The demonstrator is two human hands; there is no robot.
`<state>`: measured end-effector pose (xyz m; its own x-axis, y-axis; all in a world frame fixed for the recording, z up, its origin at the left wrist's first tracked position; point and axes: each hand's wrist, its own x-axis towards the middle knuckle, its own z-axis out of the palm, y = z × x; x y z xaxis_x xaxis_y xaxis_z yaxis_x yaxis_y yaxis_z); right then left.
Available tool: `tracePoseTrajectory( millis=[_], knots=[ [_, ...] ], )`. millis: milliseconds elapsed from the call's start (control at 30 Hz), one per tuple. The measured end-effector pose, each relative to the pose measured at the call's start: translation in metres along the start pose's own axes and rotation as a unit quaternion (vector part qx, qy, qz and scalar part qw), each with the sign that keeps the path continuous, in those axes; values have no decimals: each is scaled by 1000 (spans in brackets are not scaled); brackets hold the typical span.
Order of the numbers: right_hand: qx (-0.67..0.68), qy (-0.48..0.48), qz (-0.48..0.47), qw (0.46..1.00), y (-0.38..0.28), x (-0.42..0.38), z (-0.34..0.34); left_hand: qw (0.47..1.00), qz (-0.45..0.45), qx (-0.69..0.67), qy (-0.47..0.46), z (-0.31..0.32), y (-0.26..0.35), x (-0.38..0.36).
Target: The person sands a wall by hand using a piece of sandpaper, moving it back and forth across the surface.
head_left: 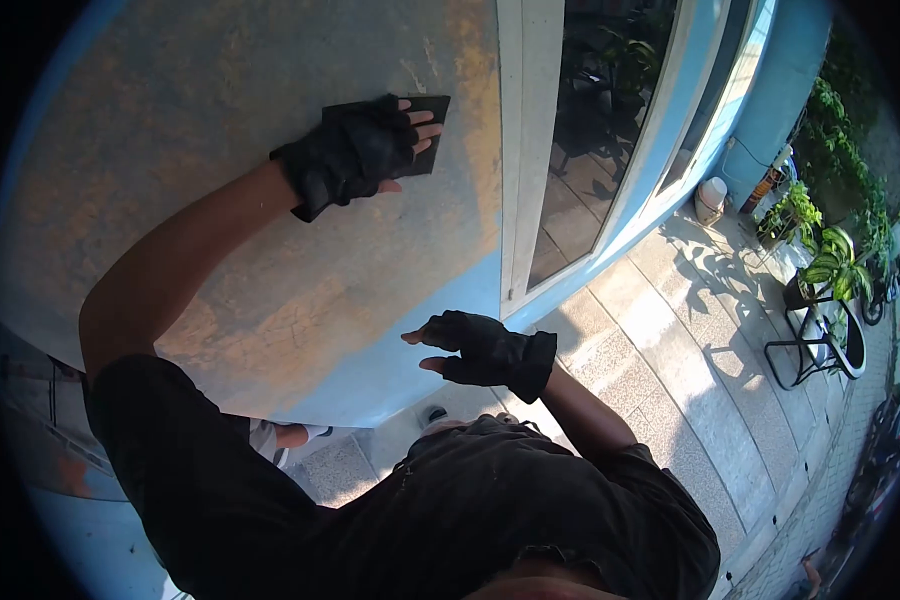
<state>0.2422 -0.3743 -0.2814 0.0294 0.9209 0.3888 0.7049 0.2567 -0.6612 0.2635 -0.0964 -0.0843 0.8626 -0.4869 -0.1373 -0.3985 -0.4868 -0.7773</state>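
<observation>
My left hand [360, 150], in a black fingerless glove, lies flat on a dark square sheet that looks like sandpaper [436, 108]. It presses the sheet against the wall [300, 240], close to the door frame, with the fingers stretched to the right. Grey and orange-brown patches cover the wall, with light blue paint along its lower part. My right hand [482, 350], gloved the same way, hangs in the air in front of my chest. Its thumb stands apart from the slightly bent fingers, and I see nothing in it.
A white frame [513, 150] with a dark glass pane [595, 150] borders the wall on the right. Paving [660, 380] runs below. Farther right stand a white bucket [710, 200], potted plants [838, 265] and a black metal-framed chair [820, 350]. Another person's leg [292, 435] shows low on the left.
</observation>
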Motion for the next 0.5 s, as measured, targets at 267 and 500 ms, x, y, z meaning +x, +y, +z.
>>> tracePoseTrajectory(
  millis=[267, 500],
  knots=[
    [-5, 30, 0, 1000, 7, -7, 12, 950, -206, 95, 215, -60, -81, 21],
    [22, 104, -6, 994, 12, -12, 32, 994, -70, -7, 85, 19, 11, 22]
  ],
)
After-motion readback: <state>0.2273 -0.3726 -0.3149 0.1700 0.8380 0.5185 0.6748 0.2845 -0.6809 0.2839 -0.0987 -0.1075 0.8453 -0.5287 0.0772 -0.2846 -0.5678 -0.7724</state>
